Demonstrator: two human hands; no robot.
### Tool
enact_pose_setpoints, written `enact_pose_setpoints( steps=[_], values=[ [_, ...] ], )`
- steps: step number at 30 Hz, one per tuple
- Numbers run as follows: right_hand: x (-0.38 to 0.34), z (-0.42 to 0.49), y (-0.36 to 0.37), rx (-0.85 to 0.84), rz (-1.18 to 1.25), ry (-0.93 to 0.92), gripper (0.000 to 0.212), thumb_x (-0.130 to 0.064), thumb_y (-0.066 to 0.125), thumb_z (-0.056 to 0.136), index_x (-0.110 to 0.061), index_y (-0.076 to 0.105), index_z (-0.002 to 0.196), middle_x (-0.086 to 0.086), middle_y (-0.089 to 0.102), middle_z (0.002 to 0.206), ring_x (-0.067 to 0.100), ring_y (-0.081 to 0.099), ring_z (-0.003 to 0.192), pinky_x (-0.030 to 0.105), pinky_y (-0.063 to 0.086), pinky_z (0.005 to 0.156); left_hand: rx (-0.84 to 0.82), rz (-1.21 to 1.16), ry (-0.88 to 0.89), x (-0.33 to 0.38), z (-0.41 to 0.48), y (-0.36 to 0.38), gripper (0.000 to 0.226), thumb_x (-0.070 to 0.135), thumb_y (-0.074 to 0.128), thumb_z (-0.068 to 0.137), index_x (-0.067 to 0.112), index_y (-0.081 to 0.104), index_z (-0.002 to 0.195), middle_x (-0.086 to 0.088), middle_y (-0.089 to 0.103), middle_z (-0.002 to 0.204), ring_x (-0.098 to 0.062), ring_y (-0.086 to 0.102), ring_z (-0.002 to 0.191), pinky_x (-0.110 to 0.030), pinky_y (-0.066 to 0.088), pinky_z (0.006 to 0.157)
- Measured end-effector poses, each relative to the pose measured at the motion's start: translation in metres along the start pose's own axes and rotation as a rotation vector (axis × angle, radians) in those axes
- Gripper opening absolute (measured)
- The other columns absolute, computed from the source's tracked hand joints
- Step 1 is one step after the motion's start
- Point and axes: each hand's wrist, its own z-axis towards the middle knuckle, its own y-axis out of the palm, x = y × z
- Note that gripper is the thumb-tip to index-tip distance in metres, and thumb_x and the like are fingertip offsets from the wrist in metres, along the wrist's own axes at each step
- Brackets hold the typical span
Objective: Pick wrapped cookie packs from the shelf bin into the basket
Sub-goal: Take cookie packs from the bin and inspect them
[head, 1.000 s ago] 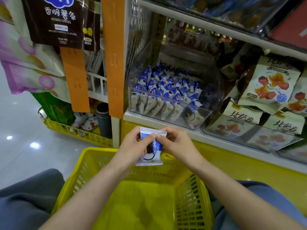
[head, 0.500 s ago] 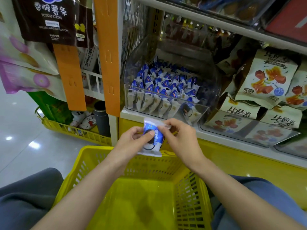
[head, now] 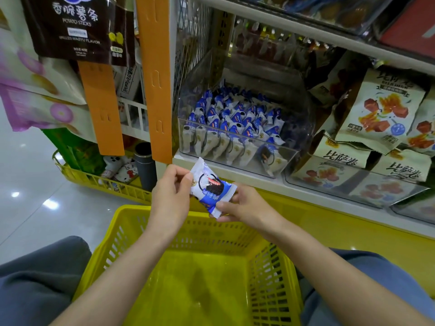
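The person held one white-and-blue wrapped cookie pack (head: 210, 187) between both hands, above the far rim of the yellow perforated plastic basket (head: 179, 274), which sat between the person's knees. The left hand (head: 170, 196) pinched the pack's upper left crimped end between thumb and forefinger; the right hand (head: 244, 205) pinched the lower right end, thumb on top. So each grip was pressed onto the wrapper, neither one spread. The pack lay tilted, its printed face turned up toward the camera, which suggested it was being looked over or straightened before release rather than simply carried.

The basket's floor showed no packs, so the picking appeared to be at its start. Holding the pack right over the basket's rim meant a small drop would land it inside.

Behind the hands, the clear plastic shelf bin (head: 237, 158) stood on the white shelf edge (head: 235, 171), well stocked with matching blue-and-white packs (head: 235, 121) stood on end in rows. Its low front wall left the tops within reach. Beside it on the right lay cream snack bags (head: 381, 109), which were not part of the task.

A likely next step was letting go with one hand and lowering the pack into the basket.
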Motion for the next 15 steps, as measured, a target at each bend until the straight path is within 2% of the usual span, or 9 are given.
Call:
enact_pose_setpoints(
  steps=[2, 3, 4, 5, 7, 9, 13, 15],
  values=[
    [-0.001, 0.002, -0.001, 0.066, -0.167, -0.076, 0.045, 0.002, 0.066, 0.080, -0.005, 0.046, 0.120, 0.015, 0.061, 0.114, 0.016, 0.060, 0.088, 0.032, 0.055, 0.081, 0.006, 0.039, 0.079, 0.001, 0.002, -0.003, 0.025, 0.011, 0.051, 0.093, 0.027, 0.050, 0.073, 0.003, 0.060, 0.071, -0.015, 0.058, 0.070, -0.034, 0.049, 0.066],
    [-0.003, 0.002, -0.003, 0.087, -0.264, -0.134, 0.052, -0.004, 0.072, 0.077, -0.010, 0.046, 0.121, 0.004, 0.058, 0.115, 0.014, 0.057, 0.096, 0.033, 0.051, 0.088, 0.013, 0.058, 0.125, 0.002, 0.003, -0.005, 0.027, 0.010, 0.052, 0.092, 0.029, 0.050, 0.072, 0.007, 0.060, 0.070, -0.006, 0.058, 0.067, -0.024, 0.048, 0.063],
    [-0.004, 0.003, -0.005, 0.089, -0.315, -0.191, 0.056, -0.010, 0.075, 0.074, -0.015, 0.045, 0.122, -0.005, 0.054, 0.114, 0.010, 0.055, 0.100, 0.031, 0.049, 0.090, 0.014, 0.071, 0.167, 0.003, 0.003, -0.007, 0.029, 0.009, 0.053, 0.092, 0.030, 0.049, 0.071, 0.010, 0.059, 0.069, 0.001, 0.056, 0.065, -0.014, 0.044, 0.059],
    [-0.006, 0.003, -0.007, 0.077, -0.323, -0.238, 0.056, -0.014, 0.075, 0.074, -0.020, 0.045, 0.121, -0.011, 0.053, 0.112, 0.007, 0.055, 0.101, 0.026, 0.048, 0.090, 0.001, 0.081, 0.204, 0.004, 0.003, -0.009, 0.030, 0.008, 0.054, 0.091, 0.030, 0.050, 0.071, 0.012, 0.060, 0.069, 0.005, 0.056, 0.064, -0.009, 0.041, 0.057],
    [-0.010, 0.003, -0.005, 0.045, -0.249, -0.309, 0.038, -0.019, 0.072, 0.079, -0.028, 0.051, 0.109, -0.018, 0.056, 0.103, -0.001, 0.057, 0.095, 0.017, 0.048, 0.084, -0.066, 0.121, 0.271, 0.006, 0.000, -0.010, 0.026, 0.007, 0.055, 0.090, 0.026, 0.053, 0.073, 0.011, 0.061, 0.070, 0.005, 0.057, 0.067, -0.007, 0.040, 0.057],
    [-0.008, 0.002, -0.002, 0.057, -0.204, -0.378, 0.023, -0.020, 0.067, 0.083, -0.033, 0.054, 0.095, -0.014, 0.062, 0.094, 0.001, 0.061, 0.085, 0.017, 0.051, 0.080, -0.142, 0.158, 0.315, 0.007, -0.006, -0.007, 0.018, 0.008, 0.057, 0.089, 0.021, 0.058, 0.077, 0.012, 0.063, 0.072, 0.005, 0.058, 0.071, -0.006, 0.041, 0.059],
    [-0.002, 0.004, -0.001, 0.119, -0.138, -0.365, 0.008, -0.018, 0.063, 0.086, -0.026, 0.063, 0.085, 0.006, 0.070, 0.088, 0.023, 0.066, 0.085, 0.042, 0.054, 0.079, -0.175, 0.121, 0.240, 0.005, -0.012, 0.001, 0.006, 0.018, 0.058, 0.089, 0.022, 0.059, 0.085, 0.013, 0.063, 0.077, 0.005, 0.059, 0.074, -0.009, 0.042, 0.060],
    [-0.001, 0.006, -0.002, 0.128, -0.073, -0.326, 0.009, -0.014, 0.062, 0.087, -0.022, 0.062, 0.083, 0.005, 0.069, 0.083, 0.018, 0.065, 0.077, 0.042, 0.054, 0.075, -0.190, 0.098, 0.172, 0.004, -0.013, 0.002, 0.007, 0.023, 0.057, 0.090, 0.021, 0.058, 0.083, 0.009, 0.063, 0.074, 0.000, 0.059, 0.067, -0.014, 0.043, 0.058]
  ],
)
